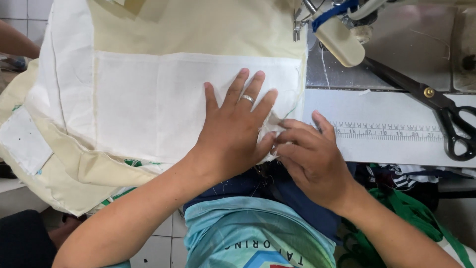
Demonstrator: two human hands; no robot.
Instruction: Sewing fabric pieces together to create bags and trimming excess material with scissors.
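Observation:
A cream fabric piece with a white pocket panel lies spread over the sewing table. My left hand rests flat on the white panel's right part, fingers spread, a ring on one finger. My right hand pinches the fabric's lower right corner just beside the left thumb. The sewing machine head with its needle area stands above the fabric's right edge.
Black scissors lie at the right on the machine bed. A printed ruler strip runs along the white table surface. Green and dark cloth hangs at the lower right. Another person's arm shows at the far left.

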